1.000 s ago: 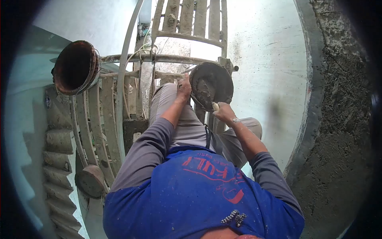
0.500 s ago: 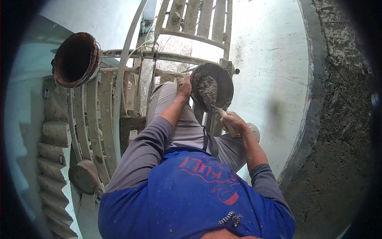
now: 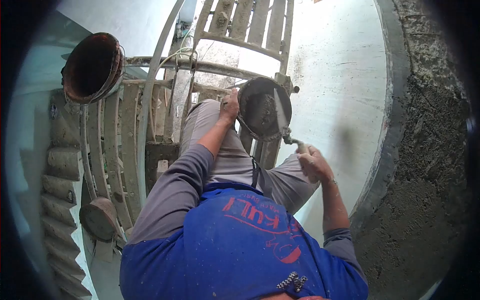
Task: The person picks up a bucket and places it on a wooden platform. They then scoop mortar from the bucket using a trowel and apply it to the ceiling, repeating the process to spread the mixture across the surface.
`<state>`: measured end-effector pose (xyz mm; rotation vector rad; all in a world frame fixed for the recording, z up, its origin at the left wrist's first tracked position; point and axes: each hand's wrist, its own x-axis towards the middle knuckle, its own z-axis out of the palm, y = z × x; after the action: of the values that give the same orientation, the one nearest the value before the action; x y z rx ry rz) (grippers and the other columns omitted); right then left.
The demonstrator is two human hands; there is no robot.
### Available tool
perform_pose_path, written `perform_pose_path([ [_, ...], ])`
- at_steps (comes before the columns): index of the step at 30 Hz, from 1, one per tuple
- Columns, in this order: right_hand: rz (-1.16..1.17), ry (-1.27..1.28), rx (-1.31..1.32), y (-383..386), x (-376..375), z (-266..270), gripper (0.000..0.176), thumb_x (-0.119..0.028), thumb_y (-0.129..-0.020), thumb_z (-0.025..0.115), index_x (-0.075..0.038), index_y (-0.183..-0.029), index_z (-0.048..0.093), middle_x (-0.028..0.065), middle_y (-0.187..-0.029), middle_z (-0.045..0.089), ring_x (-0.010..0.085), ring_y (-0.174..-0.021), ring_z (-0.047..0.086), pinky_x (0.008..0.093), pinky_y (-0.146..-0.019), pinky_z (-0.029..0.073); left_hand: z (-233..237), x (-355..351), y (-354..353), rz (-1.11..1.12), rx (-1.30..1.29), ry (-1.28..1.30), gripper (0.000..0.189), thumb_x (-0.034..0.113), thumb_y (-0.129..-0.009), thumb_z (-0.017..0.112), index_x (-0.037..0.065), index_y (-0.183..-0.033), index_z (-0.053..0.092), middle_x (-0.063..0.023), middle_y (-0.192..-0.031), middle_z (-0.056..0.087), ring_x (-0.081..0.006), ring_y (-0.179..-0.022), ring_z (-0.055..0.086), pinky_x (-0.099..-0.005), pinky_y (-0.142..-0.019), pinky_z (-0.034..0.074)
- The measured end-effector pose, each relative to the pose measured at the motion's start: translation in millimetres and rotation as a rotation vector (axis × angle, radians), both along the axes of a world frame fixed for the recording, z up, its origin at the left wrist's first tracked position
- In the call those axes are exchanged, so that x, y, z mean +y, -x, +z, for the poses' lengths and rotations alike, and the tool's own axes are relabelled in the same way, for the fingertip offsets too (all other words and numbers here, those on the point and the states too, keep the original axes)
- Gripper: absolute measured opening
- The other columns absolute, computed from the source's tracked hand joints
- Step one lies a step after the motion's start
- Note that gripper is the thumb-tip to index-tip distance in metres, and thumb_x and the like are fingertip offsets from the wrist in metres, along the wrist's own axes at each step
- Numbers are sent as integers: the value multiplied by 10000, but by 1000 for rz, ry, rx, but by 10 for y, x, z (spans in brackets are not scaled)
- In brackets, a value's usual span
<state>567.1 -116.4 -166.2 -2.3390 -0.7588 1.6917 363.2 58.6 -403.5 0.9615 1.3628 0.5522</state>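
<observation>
Two things are being held: the bucket (image 3: 256,88), by its rim in the curled left grip (image 3: 229,106), best being kept steady, and the trowel (image 3: 281,111), over the grey mix (image 3: 262,112), by its handle in the snugly closed right grip (image 3: 315,163), best being kept low.

Now holds the trowel (image 3: 281,114) farther right over the bowl (image 3: 246,106), with the right hand (image 3: 314,164) drawn back from the rim, toward the knee. Turns the blade to a narrow, pale strip, no longer the broad, mortar-coated shape of half a second ago. Bares the bent neck (image 3: 295,142), near a clump of mortar at the rim. Shows the rusty bucket (image 3: 90,70) higher and farther left in view, likewise the round pan (image 3: 97,220) at lower left.
</observation>
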Motion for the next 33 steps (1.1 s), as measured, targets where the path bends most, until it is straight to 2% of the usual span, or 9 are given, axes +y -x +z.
perform_pose_path([
  [2, 549, -255, -554, -30, 78, 100, 281, -158, -763, 554, -69, -1023, 500, 149, -705, 561, 293, -578, 576, 390, -574, 485, 20, -38, -13, 20, 1, 1, 679, 523, -918, 289, -77, -818, 590, -273, -836, 591, -395, -836, 561, -441, -767, 403],
  [6, 817, -274, -1036, 7, 211, -285, 240, -87, -743, 518, -134, -978, 532, 137, -747, 578, 320, -662, 609, 434, -580, 491, 48, -37, -20, 44, -60, -30, 683, 519, -922, 280, -82, -815, 587, -273, -820, 592, -397, -833, 561, -445, -766, 404],
  [10, 989, -232, -949, 485, 182, -934, 247, -110, -787, 492, -144, -1024, 552, 131, -771, 603, 320, -707, 621, 428, -599, 505, 9, -40, 3, 6, -101, -15, 674, 497, -934, 265, -81, -790, 579, -264, -790, 588, -402, -800, 555, -453, -743, 401],
  [13, 747, -76, -726, 587, 304, -1062, 286, -163, -778, 529, -127, -1059, 572, 158, -822, 630, 342, -779, 621, 442, -658, 502, -154, -71, -32, 15, 37, -308, 674, 500, -938, 263, -73, -762, 571, -250, -750, 577, -381, -748, 547, -454, -722, 398],
  [19, 569, -221, -439, 88, 253, -1101, 336, -245, -691, 606, -72, -978, 610, 192, -859, 638, 368, -818, 607, 437, -720, 486, -16, -43, -28, 31, -42, -54, 680, 523, -934, 277, -63, -737, 561, -240, -719, 568, -364, -723, 541, -443, -724, 407],
  [22, 522, -222, -384, -11, 215, -1057, 345, -239, -687, 596, -72, -988, 621, 194, -877, 640, 367, -822, 610, 430, -725, 481, 185, -14, 49, -87, 6, -32, 650, 502, -934, 285, -80, -983, 570, -276, -921, 589, -394, -933, 561, -439, -817, 396],
  [24, 513, -237, -381, -59, 171, -1028, 362, -243, -685, 597, -82, -1008, 622, 198, -883, 639, 363, -825, 614, 431, -733, 480, 113, 16, 49, -72, -6, 6, 660, 521, -927, 303, -77, -967, 579, -256, -918, 597, -371, -931, 568, -426, -815, 401],
  [29, 570, -206, -564, -77, 124, -788, 271, -243, -704, 621, -145, -956, 636, 121, -808, 644, 296, -756, 627, 408, -656, 502, 187, -35, 18, 67, -46, -32, 648, 525, -924, 326, -68, -970, 584, -232, -917, 598, -331, -927, 567, -391, -818, 399],
  [33, 802, -644, -1031, -168, 33, -784, 135, -170, -733, 637, -183, -866, 626, 36, -677, 530, 233, -621, 556, 389, -542, 446, 30, 8, 4, 13, -62, 31, 643, 515, -927, 313, -63, -990, 587, -237, -961, 600, -325, -972, 558, -389, -839, 394],
])
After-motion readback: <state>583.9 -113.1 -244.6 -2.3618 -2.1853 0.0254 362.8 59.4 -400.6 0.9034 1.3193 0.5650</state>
